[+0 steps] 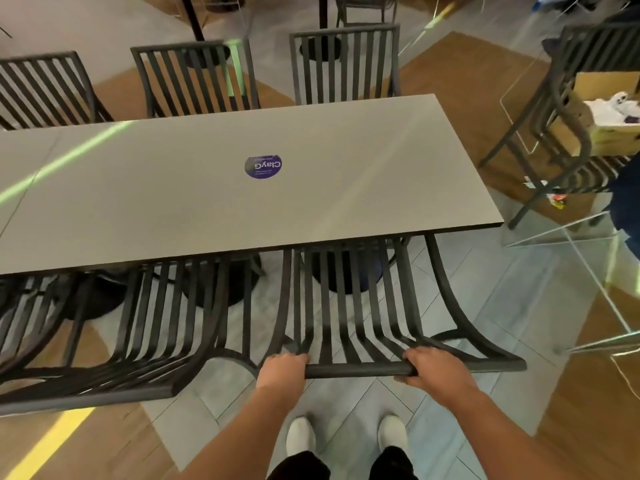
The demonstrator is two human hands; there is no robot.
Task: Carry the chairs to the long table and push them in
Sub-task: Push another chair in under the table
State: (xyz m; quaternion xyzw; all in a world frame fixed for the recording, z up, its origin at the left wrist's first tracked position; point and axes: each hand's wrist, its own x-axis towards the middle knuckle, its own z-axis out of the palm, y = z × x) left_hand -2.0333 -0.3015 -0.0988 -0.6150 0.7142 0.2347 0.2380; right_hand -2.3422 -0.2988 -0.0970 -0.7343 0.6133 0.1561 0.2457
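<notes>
A person grips the top rail of a dark metal slatted chair [349, 306] at the near edge of the long grey rectangular table [207, 188], the left hand [282, 370] curled round the rail toward its left end and the right hand [434, 370] wrapped round it toward the right, both holding firmly. The chair sits at 6 o'clock of the table's right end, its seat already tucked under the tabletop and only the curved back showing. The push-in step appears all but complete for this chair; the next move likely calls for a last short shove, then letting go of the rail. A matching slatted chair [152, 323] stands just beside it at 9 o'clock, also pushed in. Three more dark chairs [194, 77] line the far side at 12 o'clock. A round purple sticker [263, 167] marks the tabletop. At 2 o'clock stacked chairs [568, 116] and an open cardboard box [609, 112] wait on the wood-and-tile floor
</notes>
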